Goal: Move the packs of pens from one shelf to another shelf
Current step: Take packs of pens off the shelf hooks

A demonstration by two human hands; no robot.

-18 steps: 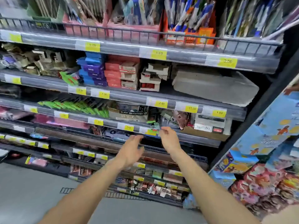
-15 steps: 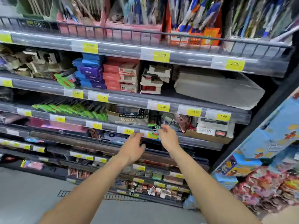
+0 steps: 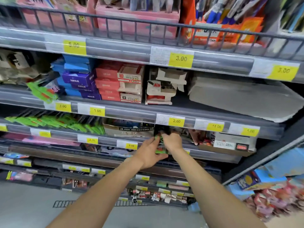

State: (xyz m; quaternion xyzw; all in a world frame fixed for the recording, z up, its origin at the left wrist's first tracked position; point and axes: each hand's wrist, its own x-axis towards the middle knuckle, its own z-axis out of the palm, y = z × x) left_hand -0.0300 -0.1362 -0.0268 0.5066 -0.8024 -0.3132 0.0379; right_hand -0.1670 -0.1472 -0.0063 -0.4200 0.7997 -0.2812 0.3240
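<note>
Both my hands meet at the front edge of the third shelf [image 3: 213,155]. Between them is a green-and-black pack of pens [image 3: 160,144], partly hidden by my fingers. My left hand [image 3: 148,153] holds it from the left and below, thumb under the pack. My right hand [image 3: 171,142] grips its top from the right, fingers curled over it. Several more green packs of pens [image 3: 54,121] lie in a row further left on the same shelf.
A brown carton [image 3: 128,130] sits just left of my hands, a white box [image 3: 230,142] to the right. The shelf above carries blue, purple and red boxes [image 3: 92,81] and a grey slab [image 3: 238,97]. Price strips line every shelf edge. A toy rack [image 3: 271,186] stands at right.
Both hands have moved up and together at the shelf edge. The left hand, open and apart before, now holds the green pack with the right. The camera has come closer to the shelves.
</note>
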